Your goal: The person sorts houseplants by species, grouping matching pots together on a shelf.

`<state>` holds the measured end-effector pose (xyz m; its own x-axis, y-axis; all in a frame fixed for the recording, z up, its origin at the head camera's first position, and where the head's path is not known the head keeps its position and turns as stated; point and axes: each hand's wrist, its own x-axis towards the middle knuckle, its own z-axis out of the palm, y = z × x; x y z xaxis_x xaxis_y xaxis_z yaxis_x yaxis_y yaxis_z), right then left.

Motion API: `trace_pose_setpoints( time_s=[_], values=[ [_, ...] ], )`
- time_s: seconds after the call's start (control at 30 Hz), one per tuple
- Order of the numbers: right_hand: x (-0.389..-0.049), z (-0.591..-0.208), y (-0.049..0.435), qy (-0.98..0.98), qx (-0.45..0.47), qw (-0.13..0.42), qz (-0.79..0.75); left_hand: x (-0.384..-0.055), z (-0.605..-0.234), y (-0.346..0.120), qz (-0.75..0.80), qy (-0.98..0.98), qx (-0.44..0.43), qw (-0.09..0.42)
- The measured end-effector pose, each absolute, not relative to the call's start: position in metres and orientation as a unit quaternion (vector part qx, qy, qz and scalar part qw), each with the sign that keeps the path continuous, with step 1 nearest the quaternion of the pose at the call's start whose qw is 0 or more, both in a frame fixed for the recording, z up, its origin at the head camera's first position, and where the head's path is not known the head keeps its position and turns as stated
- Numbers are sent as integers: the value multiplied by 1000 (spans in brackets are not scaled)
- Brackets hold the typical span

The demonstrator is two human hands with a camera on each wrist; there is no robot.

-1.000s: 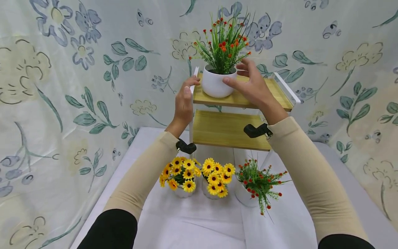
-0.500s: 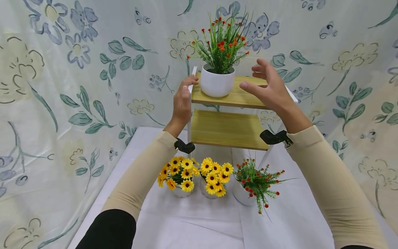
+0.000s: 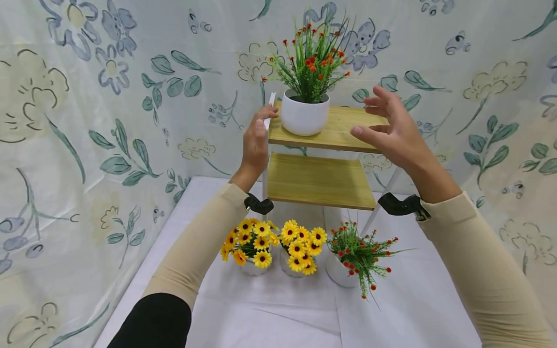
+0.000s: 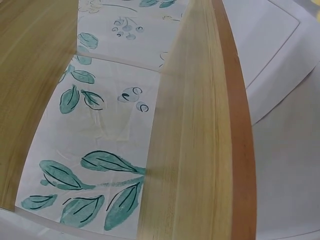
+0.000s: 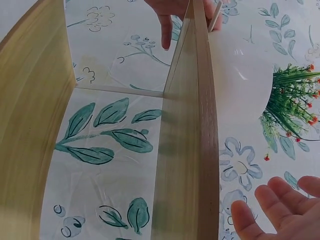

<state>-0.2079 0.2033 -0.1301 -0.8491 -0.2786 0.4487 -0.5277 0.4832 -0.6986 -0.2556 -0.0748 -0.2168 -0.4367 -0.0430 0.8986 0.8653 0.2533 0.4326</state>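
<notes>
A white pot (image 3: pixel 304 116) of grassy greenery with small red-orange flowers stands upright on the upper wooden board of a two-tier shelf (image 3: pixel 344 121), left of its middle. At the shelf's left end my left hand (image 3: pixel 256 145) grips the white side frame; in the right wrist view that hand (image 5: pixel 172 7) shows around the board's far end. My right hand (image 3: pixel 398 130) hovers at the shelf's right side, fingers spread and holding nothing, apart from the pot. The left wrist view has the board's edge (image 4: pixel 242 140) but no fingers.
The lower wooden board (image 3: pixel 317 181) sits beneath. In front of the shelf, on the white cloth (image 3: pixel 278 314), stand two pots of yellow flowers (image 3: pixel 261 244) (image 3: pixel 300 249) and a white pot of red flowers (image 3: pixel 341 270). A floral-patterned cloth (image 3: pixel 130 111) hangs behind.
My right hand has let go of the white pot and moved off to the right. The pot stays on the upper board; my left hand has kept its place on the frame.
</notes>
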Motion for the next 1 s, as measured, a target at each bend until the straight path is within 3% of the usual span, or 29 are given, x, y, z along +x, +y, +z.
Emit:
trace_pose_setpoints(
  time_s=[0.83, 1.0],
  values=[
    [-154, -170, 239, -786, 334, 220, 472, -251, -214, -75, -530, -657, -315, 435],
    [-149, -184, 251, -752, 349, 215, 517, -258, -218, -75, -533, -656, -313, 433]
  ],
)
